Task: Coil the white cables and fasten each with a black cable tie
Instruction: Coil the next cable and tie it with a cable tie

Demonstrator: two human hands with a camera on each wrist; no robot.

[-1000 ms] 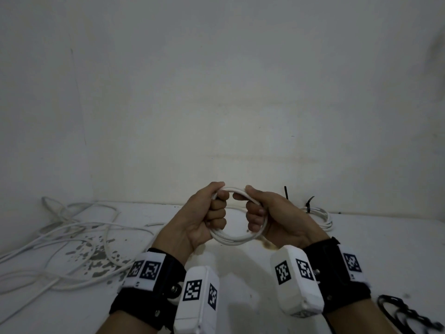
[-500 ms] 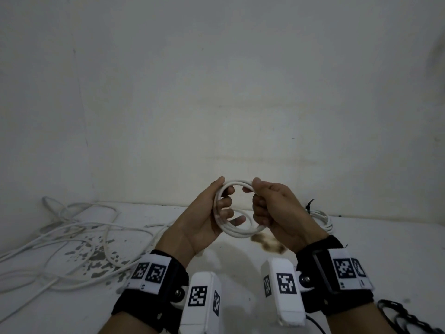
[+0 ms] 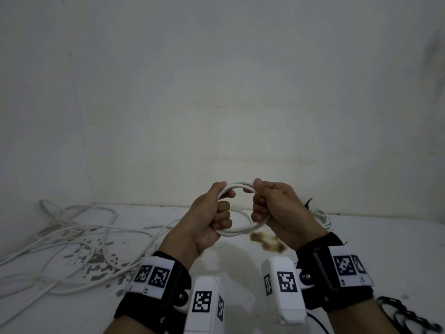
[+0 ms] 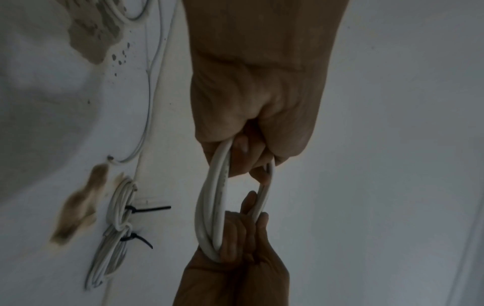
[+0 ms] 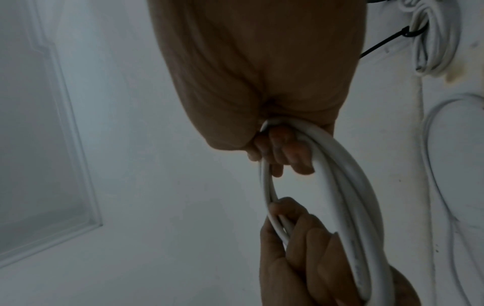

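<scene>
Both hands hold a small coil of white cable [image 3: 238,231] up above the white table [image 3: 373,237]. My left hand [image 3: 222,208] grips the coil's left side, fingers curled through the loop. My right hand [image 3: 258,204] grips the right side, thumb on the top strands. The left wrist view shows the coil [image 4: 209,207] between the left hand [image 4: 248,159] above and the right hand [image 4: 243,234] below. The right wrist view has the coil [image 5: 337,182] running from the right hand [image 5: 280,151] to the left hand [image 5: 296,227]. No tie is seen on this coil.
Loose white cables [image 3: 72,237] tangle across the table's left side. Finished coils with black ties [image 3: 317,213] lie behind the right hand, also the tied coils [image 4: 117,217] in the left wrist view. Black cable ties [image 3: 409,319] lie at the bottom right. A wall rises close behind.
The hands have raised the coil a little and regripped it. My left fingers, briefly loosened half a second ago, are curled round the loop again, and the right thumb now sits on top.
</scene>
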